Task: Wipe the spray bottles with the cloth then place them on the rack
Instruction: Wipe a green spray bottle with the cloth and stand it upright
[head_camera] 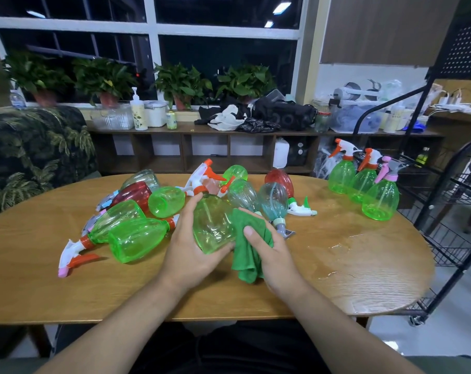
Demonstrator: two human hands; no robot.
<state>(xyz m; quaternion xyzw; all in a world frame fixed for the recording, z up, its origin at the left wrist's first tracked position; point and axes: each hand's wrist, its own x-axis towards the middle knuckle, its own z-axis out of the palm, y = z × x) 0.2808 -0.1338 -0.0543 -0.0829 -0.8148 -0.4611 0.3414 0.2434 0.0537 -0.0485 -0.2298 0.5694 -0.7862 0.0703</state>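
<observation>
We can read no text, brand, number or sign anywhere in this view. The green can (171,120) on the long shelf (158,130) carries print, but it is too small and blurred for us to make out. The water bottle (17,99) by the window wears a pale label, equally illegible. The pump bottle (138,113) shows a leafy pattern and no lettering we can tell. On the spray bottles (137,242) lying on the desk (364,282) we make out no lettering either.
</observation>
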